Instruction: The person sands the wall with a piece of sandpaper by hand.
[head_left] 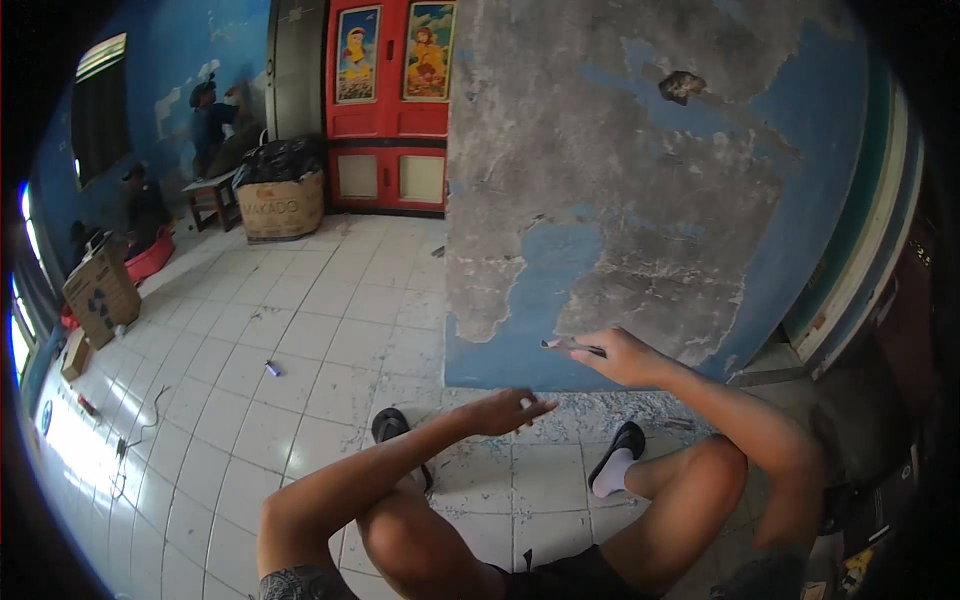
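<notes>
My right hand (622,358) is closed round a small scraper (572,347) with a dark handle; its tip points left. The scraper is in front of the lower part of a wall (660,200), and I cannot tell whether its tip touches the surface. Blue paint (540,300) covers some of the wall, while large patches are bare grey plaster. Lower and to the left, my left hand (503,412) hangs over my knees with its fingers loosely apart and nothing in them.
Paint flakes (570,405) litter the tiles at the wall's foot. A marker-like object (272,369) and a cord (150,415) lie to the left. Cardboard boxes (103,290) and a bagged carton (283,208) stand further back. A person (212,130) works at the far wall near a red door (388,120).
</notes>
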